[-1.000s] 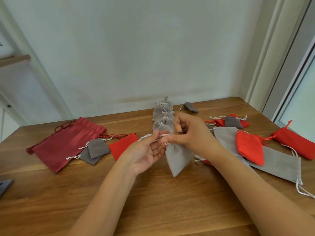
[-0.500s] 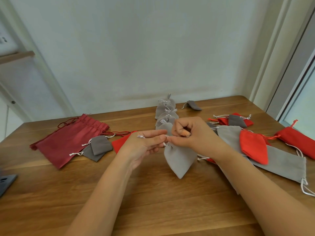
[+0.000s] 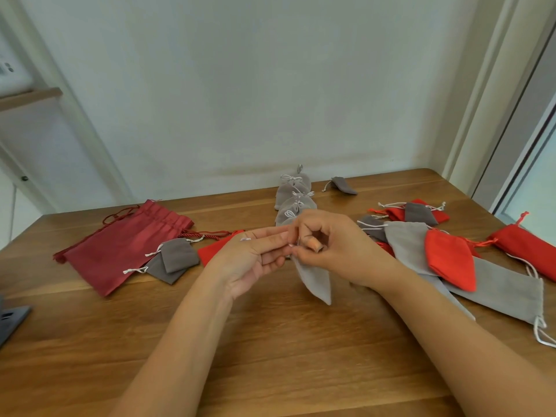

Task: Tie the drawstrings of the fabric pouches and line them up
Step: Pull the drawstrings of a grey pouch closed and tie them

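A grey pouch (image 3: 316, 278) hangs neck-up over the middle of the table (image 3: 270, 341), raised between both hands so that its white cord (image 3: 245, 239) can be knotted. The left hand (image 3: 252, 260) pinches a cord end between its thumb and near-straight fingers. The right hand (image 3: 337, 245), fingers curled, pinches the cord at the neck. At 12 o'clock, tied grey pouches form the row (image 3: 293, 200) that this one will likely join. Loose red and grey pouches (image 3: 451, 260) wait at 3 o'clock, and a maroon bag (image 3: 126, 242) lies at 9.
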The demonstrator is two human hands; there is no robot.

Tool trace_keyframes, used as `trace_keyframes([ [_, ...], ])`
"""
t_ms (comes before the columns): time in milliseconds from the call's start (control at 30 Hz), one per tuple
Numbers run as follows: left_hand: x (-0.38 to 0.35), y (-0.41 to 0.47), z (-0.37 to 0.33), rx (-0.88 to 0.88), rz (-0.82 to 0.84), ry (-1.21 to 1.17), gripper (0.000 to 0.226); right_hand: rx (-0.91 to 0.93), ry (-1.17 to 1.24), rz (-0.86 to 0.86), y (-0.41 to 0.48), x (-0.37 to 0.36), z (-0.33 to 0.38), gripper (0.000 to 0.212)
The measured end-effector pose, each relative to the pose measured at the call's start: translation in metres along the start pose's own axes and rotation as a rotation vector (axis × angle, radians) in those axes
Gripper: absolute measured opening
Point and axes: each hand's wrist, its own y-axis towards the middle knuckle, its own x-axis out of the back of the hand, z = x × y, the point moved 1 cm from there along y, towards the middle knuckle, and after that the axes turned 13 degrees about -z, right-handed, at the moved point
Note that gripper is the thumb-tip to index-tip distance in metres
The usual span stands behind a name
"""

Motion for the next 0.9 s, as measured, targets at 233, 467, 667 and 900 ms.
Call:
trace_keyframes([
  [233, 0.000, 0.003, 0.004, -0.044, -0.014, 0.094, 0.013, -0.159, 0.034, -0.132, 0.004, 0.003, -0.004, 0.039],
  [467, 0.000, 0.002, 0.002, -0.096, -0.107, 0.071, 0.011, -0.307, 0.254, -0.103, 0.007, 0.012, 0.002, 0.040],
  [667, 0.004, -0.001, -0.005, -0.231, -0.095, 0.140, 0.012, -0.297, 0.267, -0.008, 0.007, 0.018, 0.004, 0.035],
  [900, 0.002, -0.006, -0.005, -0.503, -0.085, 0.471, 0.014, -0.100, -0.031, -0.233, 0.008, 0.018, -0.004, 0.010],
])
